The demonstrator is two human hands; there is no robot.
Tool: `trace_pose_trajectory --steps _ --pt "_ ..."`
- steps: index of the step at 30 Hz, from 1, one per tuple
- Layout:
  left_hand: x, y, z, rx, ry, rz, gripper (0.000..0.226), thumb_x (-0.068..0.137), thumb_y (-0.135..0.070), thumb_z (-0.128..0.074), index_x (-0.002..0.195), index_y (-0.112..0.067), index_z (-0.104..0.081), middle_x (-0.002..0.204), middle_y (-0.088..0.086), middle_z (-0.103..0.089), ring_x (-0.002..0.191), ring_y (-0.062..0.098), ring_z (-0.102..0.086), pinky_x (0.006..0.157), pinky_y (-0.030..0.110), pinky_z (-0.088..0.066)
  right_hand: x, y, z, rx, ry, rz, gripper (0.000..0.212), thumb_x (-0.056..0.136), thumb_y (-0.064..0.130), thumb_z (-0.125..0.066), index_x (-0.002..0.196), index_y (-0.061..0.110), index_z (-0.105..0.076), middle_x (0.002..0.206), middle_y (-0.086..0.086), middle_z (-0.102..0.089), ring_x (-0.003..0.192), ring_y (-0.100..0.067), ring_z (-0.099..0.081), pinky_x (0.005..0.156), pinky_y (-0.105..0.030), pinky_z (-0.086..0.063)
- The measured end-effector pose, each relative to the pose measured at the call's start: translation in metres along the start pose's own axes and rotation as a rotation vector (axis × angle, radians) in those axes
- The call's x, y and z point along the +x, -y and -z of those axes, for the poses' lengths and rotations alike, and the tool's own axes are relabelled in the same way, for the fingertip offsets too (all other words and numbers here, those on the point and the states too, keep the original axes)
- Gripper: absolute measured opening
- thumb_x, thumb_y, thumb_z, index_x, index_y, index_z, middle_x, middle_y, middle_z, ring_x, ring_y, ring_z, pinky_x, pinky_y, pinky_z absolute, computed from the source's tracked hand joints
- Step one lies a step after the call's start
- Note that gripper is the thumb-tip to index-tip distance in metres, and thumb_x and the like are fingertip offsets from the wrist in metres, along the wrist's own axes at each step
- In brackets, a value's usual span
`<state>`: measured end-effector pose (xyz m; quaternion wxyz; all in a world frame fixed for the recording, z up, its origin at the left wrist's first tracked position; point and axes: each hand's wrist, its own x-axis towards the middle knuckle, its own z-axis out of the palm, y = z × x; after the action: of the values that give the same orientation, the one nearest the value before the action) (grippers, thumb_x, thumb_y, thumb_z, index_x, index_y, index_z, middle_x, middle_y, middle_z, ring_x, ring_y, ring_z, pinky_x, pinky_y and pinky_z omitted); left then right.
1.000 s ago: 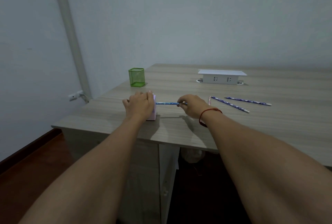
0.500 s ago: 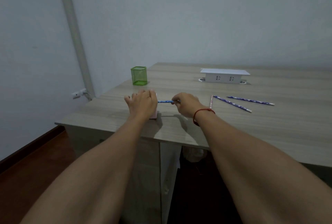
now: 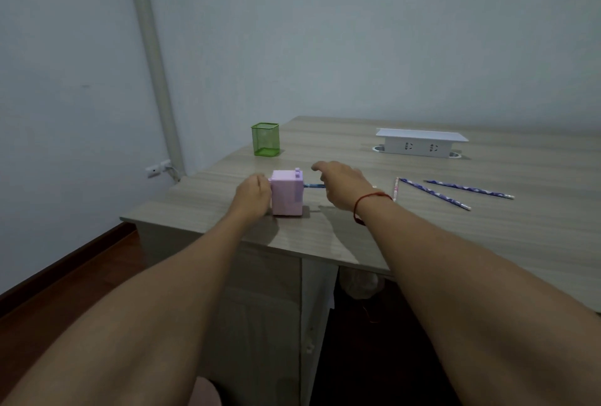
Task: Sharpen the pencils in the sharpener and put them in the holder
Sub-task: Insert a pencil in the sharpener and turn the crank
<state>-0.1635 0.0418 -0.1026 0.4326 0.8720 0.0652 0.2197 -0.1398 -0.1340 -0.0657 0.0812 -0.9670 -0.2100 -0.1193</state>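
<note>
A lilac box-shaped sharpener [image 3: 287,193] stands near the table's front left corner. A blue pencil [image 3: 313,185] sticks out of its right side, lying level. My left hand [image 3: 252,195] is closed in a fist against the sharpener's left side, over a small part that sticks out there. My right hand [image 3: 341,185] hovers just right of the sharpener with its fingers spread, over the pencil's outer end, which it hides. A green mesh holder [image 3: 265,139] stands behind the sharpener, with nothing showing above its rim.
A pink pencil [image 3: 395,189] and two blue pencils [image 3: 435,195] [image 3: 469,189] lie on the wooden table [image 3: 487,243] right of my right hand. A white socket box [image 3: 420,145] sits at the back. The table's left edge runs close to the sharpener.
My left hand came off the sharpener's top and moved to its left side. My right hand opened, loosening its grip on the pencil. Less of the pencil shows outside the sharpener.
</note>
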Motion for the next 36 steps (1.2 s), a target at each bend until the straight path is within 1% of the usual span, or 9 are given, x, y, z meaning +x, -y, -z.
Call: trace_pose_trajectory --steps 2,5,9,13,18,23,28,33,36 --pt "-0.001 0.008 -0.001 0.015 0.072 0.003 0.032 0.097 -0.016 -0.031 0.096 -0.001 -0.059 0.1 0.02 -0.064 0.091 0.032 -0.06 0.077 0.034 -0.05 0.0 0.014 0.002 0.062 0.008 0.066 0.065 0.09 -0.006 -0.045 0.147 0.022 -0.032 0.142 -0.008 -0.047 0.128 -0.027 -0.047 0.103 -0.042 -0.041" --pt "-0.003 0.011 0.0 0.057 0.088 -0.035 0.025 0.093 -0.007 -0.036 0.091 -0.003 -0.06 0.09 0.012 -0.061 0.083 0.03 -0.058 0.063 0.028 -0.04 0.0 0.031 0.003 0.144 0.036 0.127 0.071 0.087 -0.003 -0.053 0.149 0.02 -0.028 0.145 -0.012 -0.041 0.131 -0.03 -0.044 0.106 -0.042 -0.042" --pt "-0.002 0.023 0.004 0.219 0.16 -0.078 0.019 0.086 -0.002 -0.048 0.095 -0.004 -0.065 0.097 0.013 -0.067 0.089 0.029 -0.061 0.078 0.036 -0.05 0.003 0.043 -0.002 0.112 0.11 0.181 0.081 0.08 0.005 -0.064 0.149 0.022 -0.025 0.154 -0.007 -0.022 0.129 -0.032 -0.045 0.104 -0.043 -0.044" --pt "-0.003 0.023 0.003 0.332 0.171 -0.145 0.019 0.085 -0.005 -0.047 0.086 -0.005 -0.066 0.089 0.015 -0.068 0.086 0.032 -0.063 0.079 0.042 -0.053 0.01 0.051 -0.011 0.021 0.093 0.138 0.064 0.077 0.026 -0.067 0.134 0.018 -0.039 0.136 -0.007 -0.042 0.119 -0.035 -0.052 0.097 -0.046 -0.046" --pt "0.004 0.026 0.003 0.443 0.214 -0.206 0.018 0.086 -0.01 -0.049 0.084 -0.01 -0.066 0.092 0.014 -0.067 0.083 0.029 -0.062 0.079 0.044 -0.053 0.02 0.054 -0.029 -0.08 0.029 0.055 0.065 0.077 0.048 -0.065 0.13 0.02 -0.041 0.136 -0.007 -0.046 0.123 -0.033 -0.048 0.095 -0.047 -0.041" --pt "0.005 0.025 0.002 0.534 0.246 -0.26 0.017 0.09 -0.011 -0.048 0.089 -0.005 -0.063 0.094 0.014 -0.066 0.084 0.029 -0.061 0.074 0.039 -0.05 0.02 0.055 -0.037 -0.011 -0.033 0.011 0.056 0.084 0.039 -0.06 0.134 0.021 -0.041 0.138 -0.007 -0.042 0.122 -0.038 -0.046 0.097 -0.05 -0.039" --pt "0.016 0.022 0.007 0.679 0.313 -0.331 0.01 0.089 -0.014 -0.053 0.096 -0.01 -0.06 0.095 0.011 -0.065 0.078 0.021 -0.058 0.069 0.032 -0.045 0.021 0.056 -0.038 -0.03 -0.047 0.01 0.058 0.082 0.045 -0.061 0.132 0.021 -0.042 0.133 -0.008 -0.045 0.112 -0.038 -0.052 0.096 -0.053 -0.042" --pt "0.042 0.009 0.02 0.826 0.252 -0.437 0.015 0.09 -0.008 -0.048 0.092 -0.003 -0.062 0.091 0.016 -0.065 0.083 0.035 -0.062 0.069 0.038 -0.048 0.017 0.055 -0.037 -0.025 -0.078 0.004 0.054 0.085 0.039 -0.057 0.133 0.02 -0.042 0.132 -0.007 -0.045 0.111 -0.037 -0.053 0.094 -0.047 -0.04" --pt "0.048 0.0 0.024 0.865 0.213 -0.51 0.02 0.094 -0.014 -0.045 0.092 -0.004 -0.062 0.09 0.018 -0.065 0.085 0.037 -0.061 0.069 0.04 -0.047 0.016 0.054 -0.033 -0.029 -0.065 0.008 0.053 0.087 0.039 -0.057 0.133 0.019 -0.04 0.131 -0.007 -0.045 0.11 -0.036 -0.054 0.092 -0.046 -0.042"
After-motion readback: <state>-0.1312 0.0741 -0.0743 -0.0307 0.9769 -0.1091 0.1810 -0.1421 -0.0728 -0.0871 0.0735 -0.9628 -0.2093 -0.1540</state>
